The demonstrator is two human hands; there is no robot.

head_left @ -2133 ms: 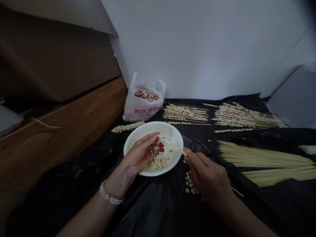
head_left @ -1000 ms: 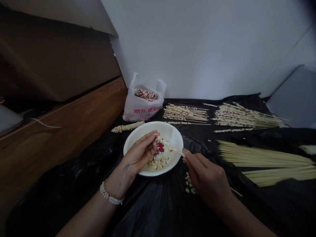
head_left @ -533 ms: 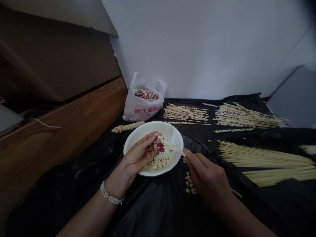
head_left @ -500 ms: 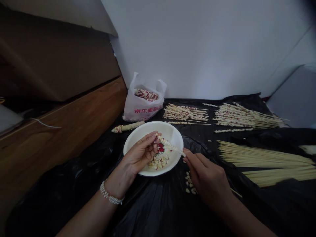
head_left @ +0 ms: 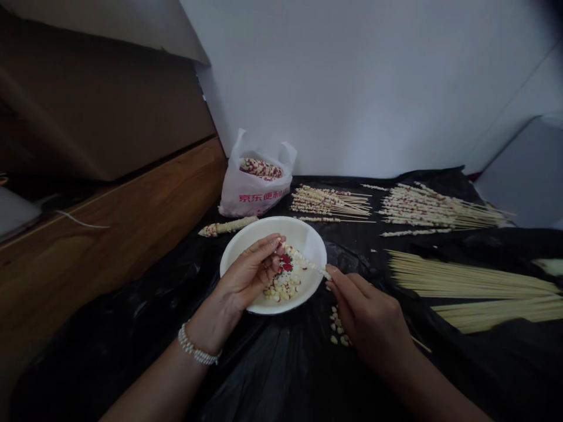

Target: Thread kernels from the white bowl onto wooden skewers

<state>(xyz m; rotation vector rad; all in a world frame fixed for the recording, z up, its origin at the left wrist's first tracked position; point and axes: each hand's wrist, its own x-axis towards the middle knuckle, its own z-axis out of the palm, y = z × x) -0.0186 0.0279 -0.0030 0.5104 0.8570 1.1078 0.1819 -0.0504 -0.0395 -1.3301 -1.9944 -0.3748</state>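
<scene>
Both hands are over the round white bowl (head_left: 246,234) on the black plastic sheet (head_left: 272,363). Between them, slanting across the bowl, is the thin bamboo skewer (head_left: 303,262), strung with pale corn kernels. The left hand (head_left: 248,275) has thumb and fingertips pinched tight at the skewer's far tip; whether a loose kernel sits in that pinch is too small to tell. The right hand (head_left: 369,316) is closed around the bare shaft just behind the last kernel, with the butt end poking out behind the wrist.

The stick looks light and stiff but snappable, and its point sharp. The bare wood is the safe place to grip, since the kernels look soft, slick and easily split.

More red and cream kernels (head_left: 281,288) lie in the bowl. A few spilled ones (head_left: 336,331) lie on the sheet, just beside the right hand. Farther back are heaps of loaded sticks (head_left: 329,202), plain bamboo sticks (head_left: 470,284), a stripped cob (head_left: 226,226) and a white plastic bag (head_left: 257,193).
</scene>
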